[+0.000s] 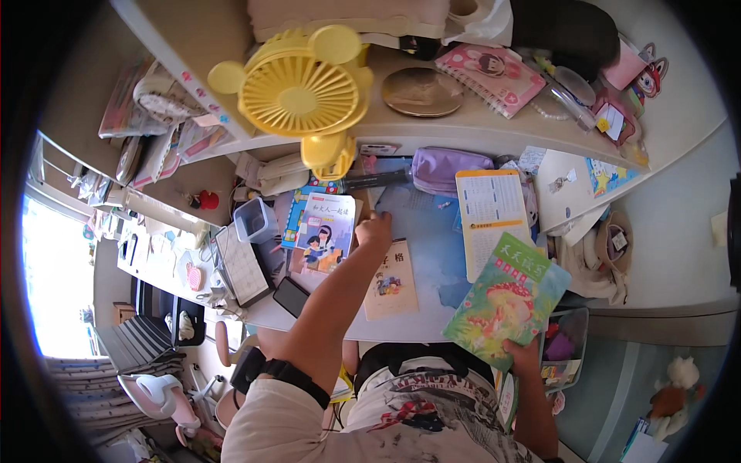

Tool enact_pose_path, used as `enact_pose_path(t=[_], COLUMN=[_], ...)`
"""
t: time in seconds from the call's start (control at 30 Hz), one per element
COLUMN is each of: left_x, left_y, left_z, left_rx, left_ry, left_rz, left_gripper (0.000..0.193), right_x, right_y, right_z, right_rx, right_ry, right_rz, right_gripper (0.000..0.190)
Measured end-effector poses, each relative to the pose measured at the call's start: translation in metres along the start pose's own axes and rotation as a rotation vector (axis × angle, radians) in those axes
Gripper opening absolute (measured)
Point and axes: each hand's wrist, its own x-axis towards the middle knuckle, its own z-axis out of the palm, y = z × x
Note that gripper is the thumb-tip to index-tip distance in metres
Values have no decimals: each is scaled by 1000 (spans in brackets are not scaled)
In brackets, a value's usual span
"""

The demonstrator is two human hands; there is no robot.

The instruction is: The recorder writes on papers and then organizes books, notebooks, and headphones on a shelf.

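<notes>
My left hand point(374, 228) reaches across the desk, its fingers bent at the right edge of a stack of booklets. On top lies a children's book with a purple cover point(327, 231); whether the fingers grip anything is unclear. Just below that hand, a beige exercise booklet point(391, 292) lies flat, partly under my forearm. My right hand point(523, 353) holds a green workbook with a mushroom picture point(501, 301) by its lower right corner, tilted over the front edge of the desk. It overlaps a yellow-and-white printed sheet or booklet point(492, 217).
A yellow fan point(301, 98) stands on the shelf edge above the desk. A lilac pencil case point(451, 169) sits at the back. To the left are a clear plastic box point(255, 221) and a black phone point(291, 297). A clear bin point(564, 353) stands right of my body.
</notes>
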Motion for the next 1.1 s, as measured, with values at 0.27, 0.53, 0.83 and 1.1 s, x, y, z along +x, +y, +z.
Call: enact_pose_path(t=[0.27,0.53,0.83,1.1], left_x=[48,18,-15,-122], left_y=[-26,-44,-26,100], left_z=[-18,-137,-180,-116], left_rx=[108,125,-41,126], left_ry=[-112,64,212,135], left_rz=[-140,-31,217,346], left_gripper=[24,27,42,31], right_x=[-6,54,98,102], right_y=[-31,-41,-64,-48], right_z=[-16,-35,-25,-42], right_rx=[-238,-383,-248,-4], right_ry=[-41,-255,-328,-262], right_rz=[2,-91,16,73], right_gripper=[52,42,44,47])
